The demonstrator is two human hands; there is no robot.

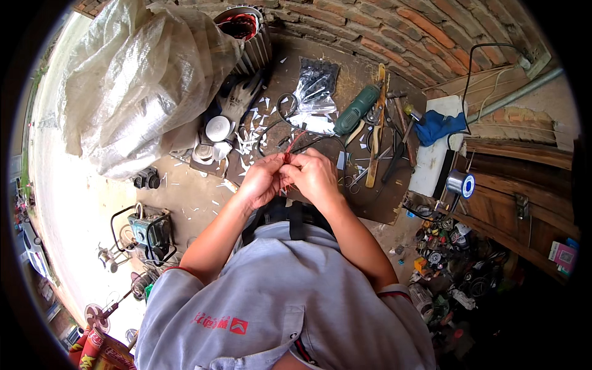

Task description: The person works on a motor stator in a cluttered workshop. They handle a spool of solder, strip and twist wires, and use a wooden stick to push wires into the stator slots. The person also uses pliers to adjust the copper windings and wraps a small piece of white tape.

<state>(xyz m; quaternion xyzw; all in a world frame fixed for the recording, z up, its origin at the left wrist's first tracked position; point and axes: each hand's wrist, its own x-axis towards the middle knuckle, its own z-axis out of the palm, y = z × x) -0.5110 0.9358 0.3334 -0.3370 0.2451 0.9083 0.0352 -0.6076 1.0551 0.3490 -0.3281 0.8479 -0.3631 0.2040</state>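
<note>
At the middle of the head view, my left hand point(262, 180) and my right hand point(313, 174) meet, both closed, their fingertips pinched on a thin red wire point(293, 141); what lies between the fingertips is mostly hidden. Around them on the workbench point(370, 206) are a black cable point(278, 108), scattered white paper scraps, and a green power tool point(357, 111). A yellow wooden strip point(372, 172), scissors point(354, 184) and other hand tools lie to the right. A bag of dark small parts point(317, 83) lies beyond my hands.
A large plastic-wrapped bundle point(139, 80), gloves point(237, 102) and white rolls point(217, 129) are at upper left. Brick wall point(394, 31) borders the back. A solder spool point(459, 183) and blue cloth point(439, 129) sit right. Machines point(148, 234) and piled parts point(444, 259) stand on the floor.
</note>
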